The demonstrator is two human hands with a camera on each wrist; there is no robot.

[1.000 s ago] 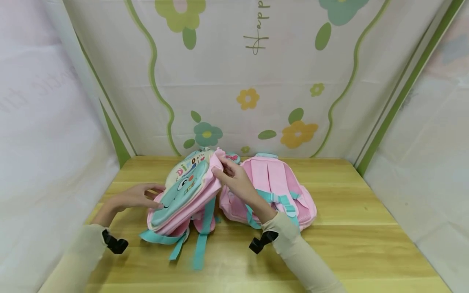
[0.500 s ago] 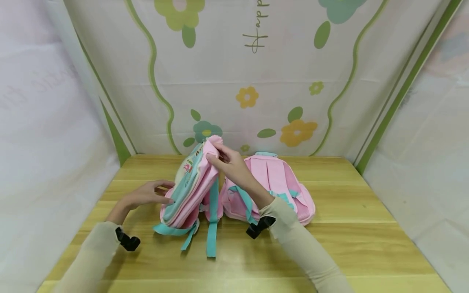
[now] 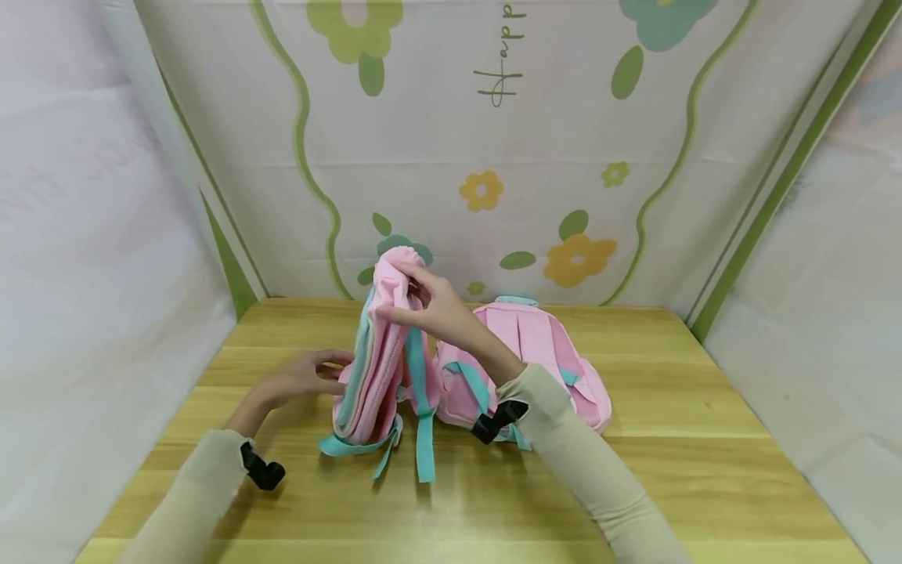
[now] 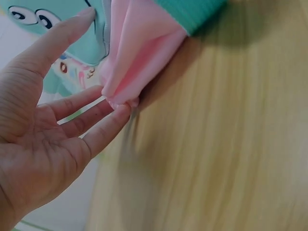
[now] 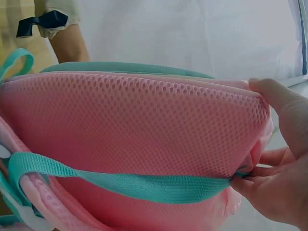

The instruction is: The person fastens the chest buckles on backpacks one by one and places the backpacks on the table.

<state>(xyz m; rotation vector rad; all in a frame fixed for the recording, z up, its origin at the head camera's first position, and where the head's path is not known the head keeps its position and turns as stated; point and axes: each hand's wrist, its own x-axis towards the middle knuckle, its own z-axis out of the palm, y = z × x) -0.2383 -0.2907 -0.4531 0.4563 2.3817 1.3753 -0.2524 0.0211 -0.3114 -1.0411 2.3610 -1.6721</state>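
Note:
A small pink and teal backpack (image 3: 387,337) stands on edge, side turned towards me, teal straps trailing on the table. My right hand (image 3: 440,309) grips its upper side, thumb in front and fingers behind. In the right wrist view, its fingers curl round the pink edge by a teal strap (image 5: 144,185) on the mesh back (image 5: 159,125). Low on the bag's other side is my left hand (image 3: 299,376). The left wrist view shows its fairly straight fingertips touching a pink corner (image 4: 137,53), thumb apart over the teal front with cartoon eyes.
A second pink backpack (image 3: 535,337) lies straps up just to the right, partly behind my right arm. Both are on a wooden table (image 3: 705,439). Flower-printed cloth (image 3: 423,157) hangs behind, and pale cloth walls flank both sides.
The held backpack has swung from leaning, its front visible, to nearly upright with its side facing me. My right hand has moved up and left with it; my left hand has shifted right.

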